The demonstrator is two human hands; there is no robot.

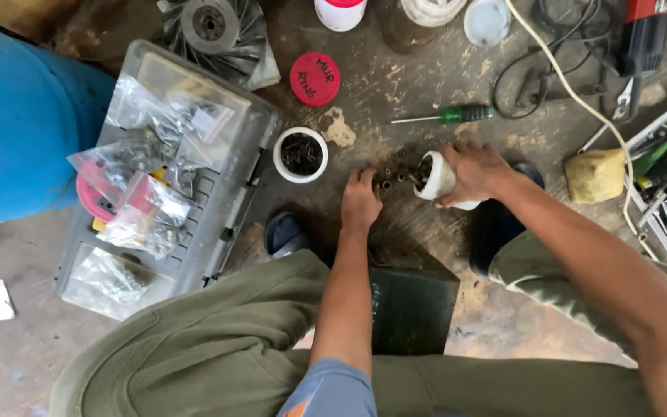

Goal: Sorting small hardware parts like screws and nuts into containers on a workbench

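Gritty floor [395, 85], tipped white tub [435, 179]

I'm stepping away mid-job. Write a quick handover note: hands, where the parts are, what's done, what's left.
Left hand: fingers down on the loose small metal parts on the floor, holding nothing I can make out.
Right hand: gripping a tilted white jar, mouth toward the pile, parts visible inside.
Second white jar stands upright to the left, partly filled; red lid lies beyond it.
Done: some parts are out on the floor.
Left: parts remain in the tilted jar and loose on the floor.
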